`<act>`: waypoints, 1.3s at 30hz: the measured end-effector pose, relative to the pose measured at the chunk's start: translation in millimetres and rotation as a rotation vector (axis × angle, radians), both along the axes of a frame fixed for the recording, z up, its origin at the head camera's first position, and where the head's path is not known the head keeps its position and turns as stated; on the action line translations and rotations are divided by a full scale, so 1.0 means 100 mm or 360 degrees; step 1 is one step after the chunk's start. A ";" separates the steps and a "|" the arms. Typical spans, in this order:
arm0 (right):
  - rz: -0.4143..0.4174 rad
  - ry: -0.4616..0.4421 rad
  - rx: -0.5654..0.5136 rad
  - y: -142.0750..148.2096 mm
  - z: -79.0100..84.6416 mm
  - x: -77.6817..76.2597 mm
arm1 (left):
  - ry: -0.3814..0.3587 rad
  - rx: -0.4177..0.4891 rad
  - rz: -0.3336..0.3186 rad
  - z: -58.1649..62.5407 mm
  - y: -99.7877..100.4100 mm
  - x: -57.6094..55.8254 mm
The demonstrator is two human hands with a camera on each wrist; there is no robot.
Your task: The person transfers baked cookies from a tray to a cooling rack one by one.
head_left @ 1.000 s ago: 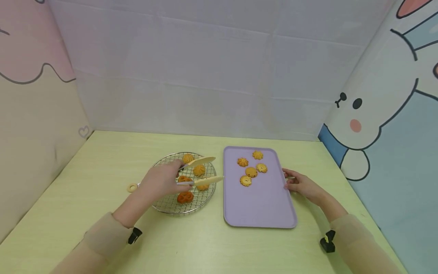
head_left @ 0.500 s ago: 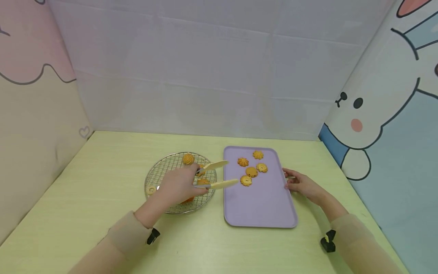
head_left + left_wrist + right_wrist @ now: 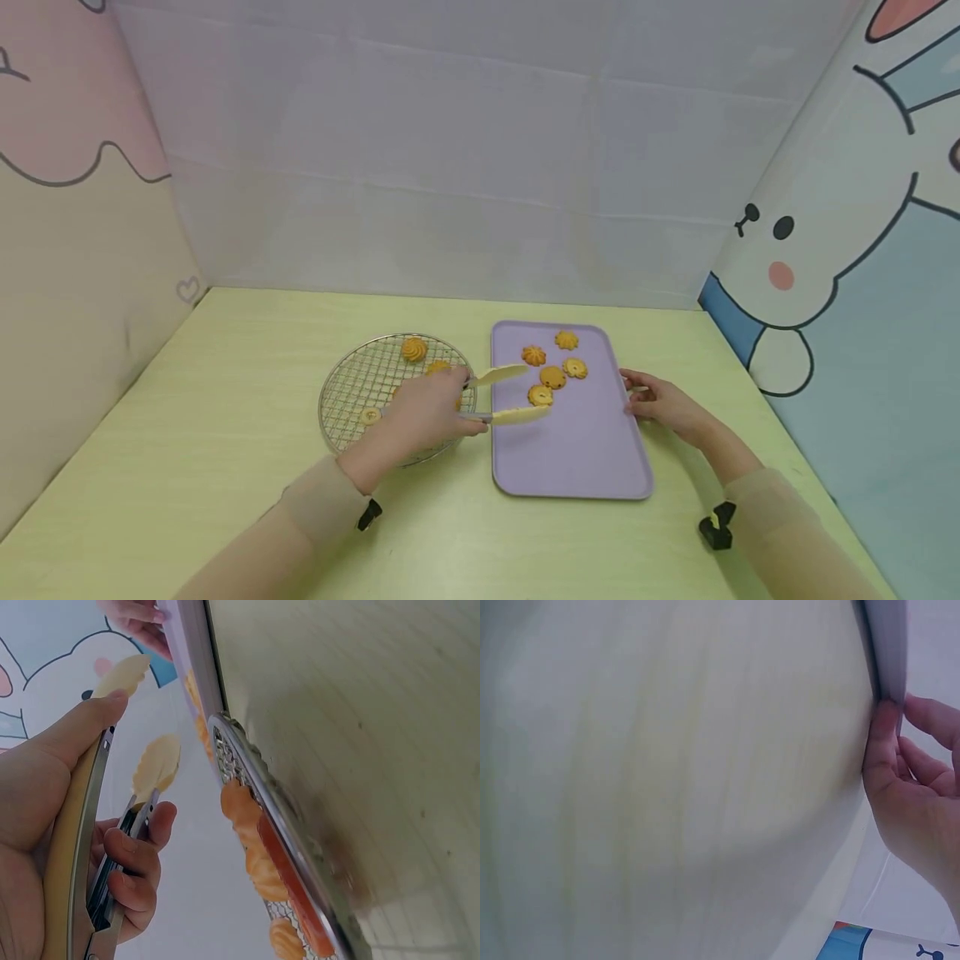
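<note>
Person's L hand (image 3: 427,408) & R hand (image 3: 667,408) either side of a rectangular purple tray (image 3: 570,454), which lies on a pale yellow-green table (image 3: 262,333). L hand, left of tray, grips metal tongs (image 3: 504,415) w/ cream tips: thumb along one arm, other fingers curled round the other. Seen from head cam, tips stand apart above tray's left part, close to its cookies (image 3: 552,377); can't tell if they touch anything. R hand, at tray's right edge, pinches the rim btwn thumb & fingers. Five golden cookies lie loosely grouped in tray's far half, several w/ scalloped edges.

Left of tray, w/ a narrow gap btwn, is a round wire rack (image 3: 360,379), partly hidden by L hand. It bears a swirled cookie (image 3: 414,348) near its far rim plus others half covered; L wrist cam also shows a red-brown piece (image 3: 296,885).

Beige sleeves (image 3: 322,500), each w/ a black clip (image 3: 369,514). Beyond tray: pale creased backdrop (image 3: 465,167). Right of tray: wall w/ cartoon white rabbit (image 3: 825,242). Far left of it: pink-and-cream wall (image 3: 75,250).
</note>
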State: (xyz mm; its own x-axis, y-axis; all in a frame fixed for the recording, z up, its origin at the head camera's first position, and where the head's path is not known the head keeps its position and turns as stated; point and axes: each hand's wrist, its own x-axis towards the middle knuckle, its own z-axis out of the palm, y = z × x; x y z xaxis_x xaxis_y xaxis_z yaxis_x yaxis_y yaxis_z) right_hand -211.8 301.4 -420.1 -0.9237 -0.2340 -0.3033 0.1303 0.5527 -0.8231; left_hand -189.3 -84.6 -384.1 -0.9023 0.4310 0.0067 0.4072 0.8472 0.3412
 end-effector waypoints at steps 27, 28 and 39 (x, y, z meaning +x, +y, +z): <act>0.0009 0.0103 0.0144 -0.05 0.02 0.00 | -0.0005 -0.0194 0.0023 -0.09 0.31 -0.12; 0.0008 0.0104 0.0146 -0.05 0.02 0.00 | -0.0006 -0.0202 0.0023 -0.09 0.31 -0.12; 0.0001 0.0122 0.0146 -0.08 0.03 0.03 | -0.0017 -0.0251 0.0029 -0.07 0.35 -0.12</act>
State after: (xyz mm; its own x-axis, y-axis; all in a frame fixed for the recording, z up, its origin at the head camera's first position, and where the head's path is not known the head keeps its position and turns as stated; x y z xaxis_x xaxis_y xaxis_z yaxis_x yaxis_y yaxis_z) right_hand -208.5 293.8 -416.7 -0.9448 -0.2092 -0.2520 0.0684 0.6264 -0.7765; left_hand -201.3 -49.4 -390.7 -0.9097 0.4093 -0.0693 0.3882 0.8979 0.2078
